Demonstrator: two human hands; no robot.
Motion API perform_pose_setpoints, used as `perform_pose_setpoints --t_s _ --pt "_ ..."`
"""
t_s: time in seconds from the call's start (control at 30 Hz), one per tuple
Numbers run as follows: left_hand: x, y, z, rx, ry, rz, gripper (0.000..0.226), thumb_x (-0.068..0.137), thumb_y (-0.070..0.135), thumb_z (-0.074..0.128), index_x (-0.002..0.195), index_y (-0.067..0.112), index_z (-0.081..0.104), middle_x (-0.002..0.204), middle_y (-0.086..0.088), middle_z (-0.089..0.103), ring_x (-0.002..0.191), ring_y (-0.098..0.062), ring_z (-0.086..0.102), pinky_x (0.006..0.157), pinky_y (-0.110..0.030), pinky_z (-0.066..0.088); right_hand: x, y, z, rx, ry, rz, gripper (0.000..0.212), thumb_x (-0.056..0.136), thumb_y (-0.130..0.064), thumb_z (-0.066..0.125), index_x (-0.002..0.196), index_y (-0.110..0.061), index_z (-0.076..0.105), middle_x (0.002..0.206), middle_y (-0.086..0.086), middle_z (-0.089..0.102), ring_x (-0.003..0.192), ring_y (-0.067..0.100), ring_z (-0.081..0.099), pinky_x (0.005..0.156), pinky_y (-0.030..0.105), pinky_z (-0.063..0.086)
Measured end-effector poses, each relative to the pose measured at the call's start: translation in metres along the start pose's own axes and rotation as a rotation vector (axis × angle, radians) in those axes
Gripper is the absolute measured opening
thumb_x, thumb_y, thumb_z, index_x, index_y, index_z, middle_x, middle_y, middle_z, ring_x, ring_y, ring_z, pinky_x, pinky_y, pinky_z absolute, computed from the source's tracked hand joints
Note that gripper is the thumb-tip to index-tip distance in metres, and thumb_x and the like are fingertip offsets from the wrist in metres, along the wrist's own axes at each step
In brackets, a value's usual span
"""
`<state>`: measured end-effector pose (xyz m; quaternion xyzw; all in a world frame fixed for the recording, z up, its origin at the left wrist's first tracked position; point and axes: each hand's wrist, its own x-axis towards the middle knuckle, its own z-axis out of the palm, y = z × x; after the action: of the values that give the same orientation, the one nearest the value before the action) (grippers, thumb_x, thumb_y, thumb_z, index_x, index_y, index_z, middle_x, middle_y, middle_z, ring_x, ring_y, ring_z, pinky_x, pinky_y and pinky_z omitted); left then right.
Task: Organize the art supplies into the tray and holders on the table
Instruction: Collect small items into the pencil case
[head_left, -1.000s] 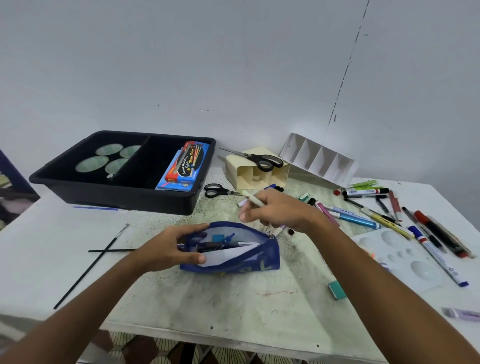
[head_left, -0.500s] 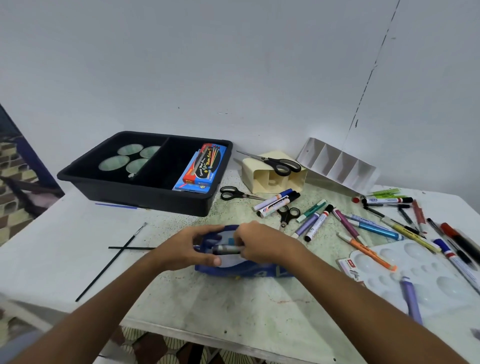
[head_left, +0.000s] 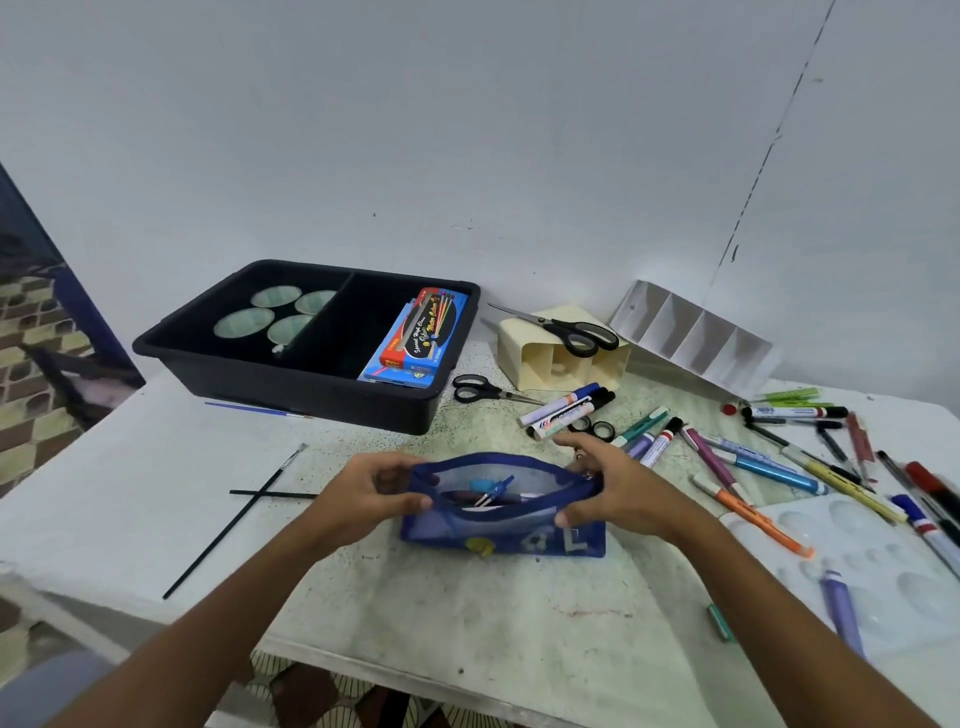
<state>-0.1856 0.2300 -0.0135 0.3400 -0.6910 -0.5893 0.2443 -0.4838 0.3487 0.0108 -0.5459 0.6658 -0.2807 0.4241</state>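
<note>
My left hand (head_left: 371, 491) and right hand (head_left: 615, 491) each pinch an end of the blue mesh pouch (head_left: 501, 512) on the speckled tabletop (head_left: 467, 613), grip holding its mouth wide. Inside, pens blur into dark shapes. Glossy markers (head_left: 727, 460) fan out right; the black plastic tray (head_left: 306, 374) sits behind.

The blue pouch (head_left: 501, 525) looks like see-through mesh cloth, the black tray (head_left: 291, 374) is matt plastic holding a glossy printed cardboard box (head_left: 415, 338), the cream holder (head_left: 563, 358) is smooth plastic, and the worktop (head_left: 467, 613) looks rough, speckled and stained.
</note>
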Motion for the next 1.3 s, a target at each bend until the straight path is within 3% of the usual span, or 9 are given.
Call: perform_pose_setpoints --t_s 0.2,0.33,0.5,0.57,0.7,0.83,0.97,1.17,1.3 --pt "0.000 -0.010 0.011 -0.013 0.162 0.028 0.017 0.081 -0.006 0.070 0.098 -0.003 0.069 0.088 -0.009 0.075 0.080 -0.015 0.071 0.066 -0.022 0.057 -0.006 0.030 0.027 0.555 0.335 -0.001 0.048 0.054 -0.015 0.087 0.096 -0.003 0.065 0.091 0.013 0.075 0.075 0.024 0.073 0.058 0.025 0.056" --pt "0.003 -0.010 0.010 -0.024 0.222 0.000 0.008 0.083 -0.004 0.069 0.090 -0.002 0.070 0.081 -0.007 0.075 0.075 -0.016 0.071 0.061 -0.022 0.056 -0.004 0.044 0.045 0.913 0.406 -0.064 0.022 0.057 -0.008 0.083 0.068 -0.003 0.065 0.078 0.020 0.071 0.066 0.029 0.069 0.055 0.033 0.057" --pt "0.010 -0.010 0.012 0.026 0.286 -0.075 0.004 0.083 0.005 0.072 0.085 0.002 0.071 0.078 -0.009 0.074 0.077 -0.027 0.069 0.063 -0.030 0.058 -0.001 0.055 0.052 0.977 0.433 -0.148 0.019 0.065 -0.015 0.081 0.078 -0.003 0.073 0.085 0.021 0.072 0.071 0.029 0.070 0.061 0.034 0.058" --pt "0.011 -0.006 0.019 0.235 0.375 -0.030 0.007 0.083 0.010 0.075 0.085 0.004 0.072 0.078 -0.007 0.074 0.077 -0.027 0.068 0.066 -0.034 0.056 -0.001 0.057 0.054 0.981 0.445 -0.170 0.019 0.067 -0.015 0.080 0.080 -0.002 0.074 0.086 0.020 0.072 0.072 0.028 0.069 0.062 0.033 0.058" --pt "0.012 0.013 0.052 0.783 0.594 0.388 0.036 0.077 0.005 0.078 0.111 0.003 0.068 0.106 -0.009 0.065 0.100 -0.025 0.058 0.087 -0.035 0.047 -0.002 0.056 0.060 0.986 0.501 -0.203 0.024 0.068 -0.013 0.079 0.082 0.004 0.069 0.084 0.022 0.068 0.073 0.031 0.067 0.060 0.034 0.058" --pt "0.024 0.044 0.101 0.722 0.305 0.673 0.026 0.081 0.017 0.070 0.105 0.008 0.071 0.102 -0.003 0.065 0.100 -0.018 0.057 0.089 -0.034 0.048 -0.005 0.054 0.065 0.860 0.611 -0.229 0.022 0.071 -0.014 0.076 0.079 0.004 0.067 0.078 0.024 0.062 0.072 0.032 0.062 0.063 0.038 0.055" --pt "0.041 0.052 0.141 0.707 -0.013 0.567 0.028 0.088 0.027 0.068 0.110 0.011 0.072 0.101 -0.003 0.069 0.098 -0.017 0.058 0.090 -0.037 0.047 -0.011 0.054 0.066 0.661 0.674 -0.289 0.018 0.080 -0.017 0.072 0.085 0.000 0.072 0.078 0.024 0.066 0.070 0.026 0.062 0.065 0.038 0.053" --pt "0.054 0.053 0.151 0.642 0.062 0.411 0.026 0.086 0.029 0.071 0.104 0.011 0.075 0.087 -0.003 0.072 0.082 -0.015 0.064 0.078 -0.038 0.054 -0.014 0.049 0.065 0.657 0.623 -0.322 0.018 0.084 -0.015 0.071 0.100 -0.009 0.077 0.091 0.011 0.075 0.084 0.028 0.071 0.075 0.039 0.058" --pt "0.058 0.060 0.154 0.646 0.041 0.246 0.023 0.086 0.038 0.069 0.086 0.017 0.078 0.073 0.004 0.072 0.071 -0.010 0.065 0.069 -0.036 0.056 -0.013 0.048 0.065 0.708 0.627 -0.303 0.027 0.078 -0.018 0.075 0.100 -0.003 0.076 0.094 0.017 0.074 0.089 0.043 0.069 0.082 0.055 0.055"
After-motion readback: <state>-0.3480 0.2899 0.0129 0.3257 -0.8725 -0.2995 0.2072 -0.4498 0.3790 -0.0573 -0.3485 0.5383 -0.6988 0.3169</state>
